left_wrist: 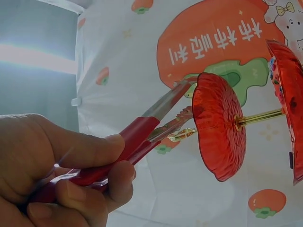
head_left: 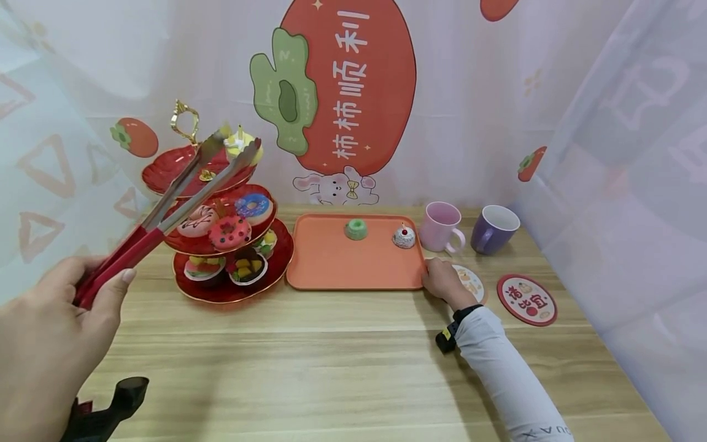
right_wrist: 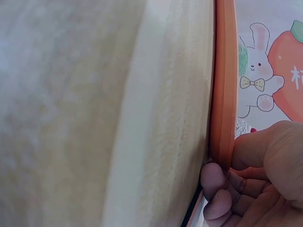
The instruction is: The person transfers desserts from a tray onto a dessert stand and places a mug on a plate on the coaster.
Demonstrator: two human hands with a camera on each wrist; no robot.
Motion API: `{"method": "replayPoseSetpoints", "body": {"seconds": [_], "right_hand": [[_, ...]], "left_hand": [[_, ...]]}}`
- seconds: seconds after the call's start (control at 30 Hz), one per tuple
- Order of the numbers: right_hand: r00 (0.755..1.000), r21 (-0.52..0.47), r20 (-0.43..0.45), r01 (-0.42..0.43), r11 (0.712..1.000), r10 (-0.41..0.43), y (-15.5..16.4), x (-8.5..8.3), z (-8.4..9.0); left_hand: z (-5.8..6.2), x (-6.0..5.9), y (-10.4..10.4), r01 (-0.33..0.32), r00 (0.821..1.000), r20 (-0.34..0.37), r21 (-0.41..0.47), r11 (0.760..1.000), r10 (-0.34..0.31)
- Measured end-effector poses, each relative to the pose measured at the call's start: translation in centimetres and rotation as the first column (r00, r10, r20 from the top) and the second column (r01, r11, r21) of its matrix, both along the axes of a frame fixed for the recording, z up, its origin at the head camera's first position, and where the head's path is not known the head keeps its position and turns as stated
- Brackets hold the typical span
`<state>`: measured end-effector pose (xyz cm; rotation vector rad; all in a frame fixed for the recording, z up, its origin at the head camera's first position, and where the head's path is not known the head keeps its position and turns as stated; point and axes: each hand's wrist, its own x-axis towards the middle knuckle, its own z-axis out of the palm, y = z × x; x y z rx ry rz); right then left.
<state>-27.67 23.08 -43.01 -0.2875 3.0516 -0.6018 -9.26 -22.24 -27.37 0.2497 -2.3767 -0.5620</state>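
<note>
Backdrop [head_left: 353, 86] reads 柿柿顺利 – L hand [head_left: 50, 344] grips tongs [head_left: 182, 196].

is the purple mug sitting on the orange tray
No, the purple mug stands on the wooden table, right of the pink mug and off the orange tray.

A light wooden table [head_left: 342, 362] with pale grain fills the lower half of the head view. Behind it, across the upper frame, hangs a thin white backdrop cloth [head_left: 469, 123] printed with a large orange persimmon [head_left: 353, 80] bearing white characters, a small rabbit [head_left: 345, 184] beneath it, and smaller persimmons scattered about. Sheer curtains close both sides. Light is soft and even.
</note>
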Motion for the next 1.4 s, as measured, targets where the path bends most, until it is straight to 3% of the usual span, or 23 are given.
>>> {"method": "replayPoseSetpoints", "body": {"seconds": [0.3,0.63,0.83,1.13,1.27,1.4], "right_hand": [[1.0,0.01,-0.011,-0.003,1.0,0.003,0.01,-0.01,0.04],[1.0,0.011,0.001,-0.011,1.0,0.011,0.03,-0.03,-0.05],[1.0,0.013,0.005,-0.003,1.0,0.002,-0.07,0.03,0.21],[1.0,0.018,0.02,0.01,1.0,-0.01,-0.09,0.02,0.19],[1.0,0.015,0.021,0.004,1.0,-0.004,-0.1,0.04,0.2],[1.0,0.015,0.022,0.003,1.0,-0.003,-0.06,-0.03,0.15]], "left_hand": [[-0.29,0.0,-0.6,0.04,0.995,-0.09,0.034,0.999,-0.037],[-0.31,-0.05,-0.54,-0.01,1.0,-0.018,0.017,1.0,0.01],[-0.08,-0.11,-0.54,0.002,0.999,-0.033,0.033,0.999,0.0],[-0.23,-0.3,-0.7,-0.055,0.994,0.098,0.02,0.998,0.052],[-0.39,-0.32,-0.82,-0.05,0.995,0.093,0.017,0.999,0.048],[-0.25,-0.24,-0.68,-0.027,0.999,0.038,0.015,1.0,0.027]]}}
